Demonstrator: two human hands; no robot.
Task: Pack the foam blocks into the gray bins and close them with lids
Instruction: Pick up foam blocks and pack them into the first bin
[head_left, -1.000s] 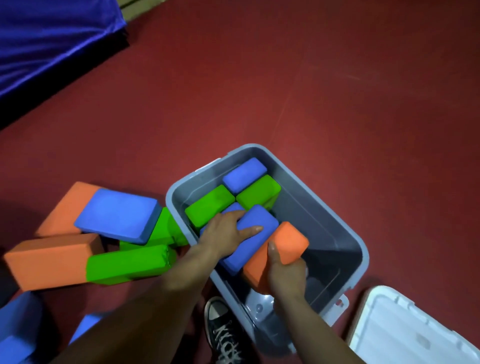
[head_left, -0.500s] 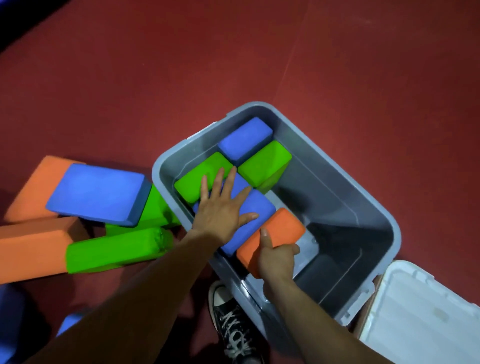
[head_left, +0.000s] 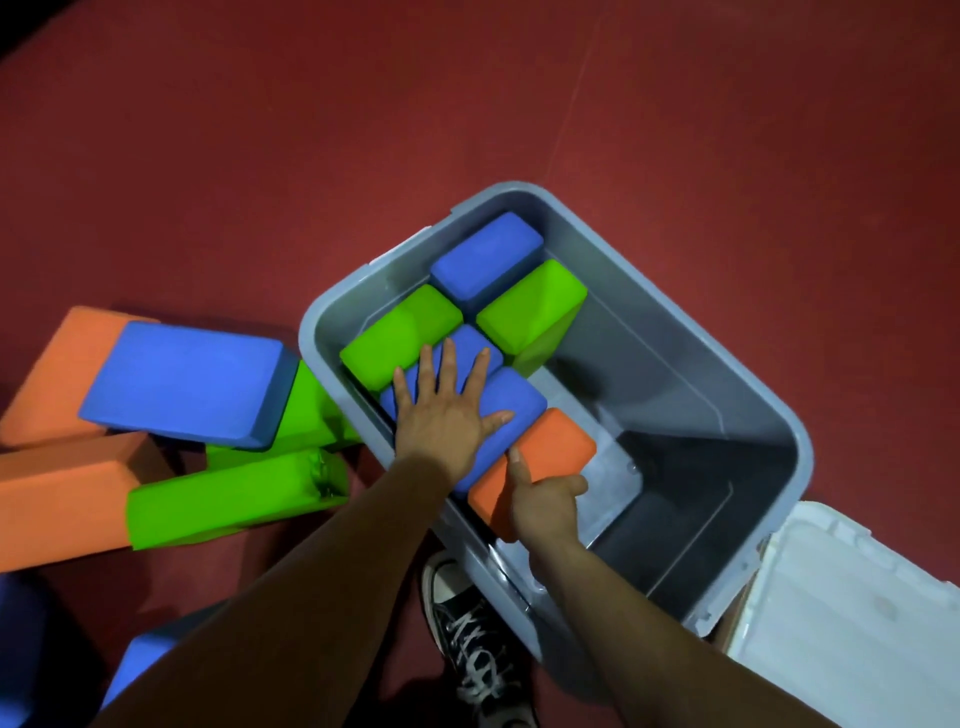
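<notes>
A gray bin (head_left: 727, 364) stands open on the red floor. Along its left side sit a blue block (head_left: 485, 254), two green blocks (head_left: 400, 338) (head_left: 530, 306) and another blue block (head_left: 514, 400). My left hand (head_left: 441, 415) lies flat on that nearer blue block with fingers spread. My right hand (head_left: 543, 501) grips an orange block (head_left: 553, 444) at its near end, inside the bin beside the blue one. The bin's right half shows bare gray bottom.
Loose blocks are heaped on the floor left of the bin: blue (head_left: 182, 382), orange (head_left: 57, 501), green (head_left: 228, 493). More blue foam (head_left: 140, 660) lies at bottom left. A white lid (head_left: 852, 623) lies at bottom right. My black sneaker (head_left: 467, 639) stands by the bin's near corner.
My left hand went from gripping the blue block to lying flat on it with fingers spread. The orange block has sunk lower into the bin. The camera view has shifted.
</notes>
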